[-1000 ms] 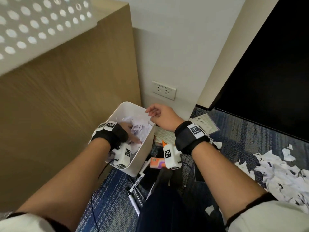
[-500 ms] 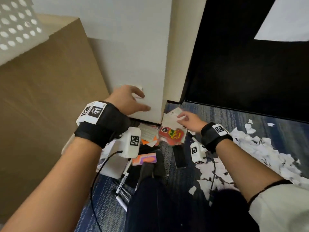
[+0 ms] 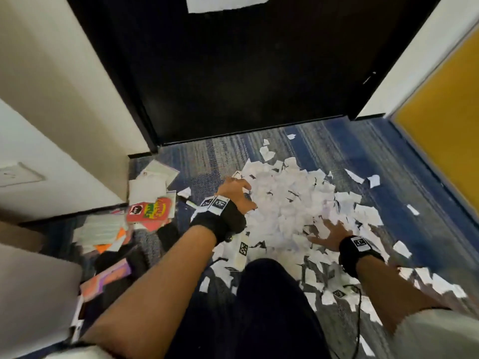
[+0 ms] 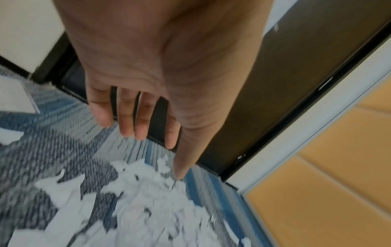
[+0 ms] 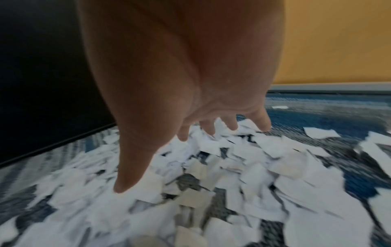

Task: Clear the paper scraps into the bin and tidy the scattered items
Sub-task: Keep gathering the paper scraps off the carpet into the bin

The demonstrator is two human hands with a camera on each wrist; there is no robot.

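Note:
A heap of white paper scraps (image 3: 290,203) lies on the blue striped carpet in front of a black door. My left hand (image 3: 237,193) hovers at the heap's left edge, fingers spread, holding nothing; in the left wrist view the left hand (image 4: 148,138) has straight fingers just above the paper scraps (image 4: 148,208). My right hand (image 3: 328,230) lies with spread fingers on the heap's near right side. In the right wrist view the right hand (image 5: 148,142) has its thumb and fingertips touching the paper scraps (image 5: 232,158). A blurred pale shape at the lower left is probably the bin (image 3: 33,294).
Scattered items lie left of the heap by the wall: white cards (image 3: 153,182), a red and green card (image 3: 151,211), orange paper (image 3: 111,246) and a pink-orange pack (image 3: 108,277). My dark-clothed knee (image 3: 264,294) is between my arms. A yellow panel (image 3: 445,120) bounds the right.
The view has swung right from the bin to the scrap heap. My left hand left the bin and my right hand left the cards; both are now at the heap, empty.

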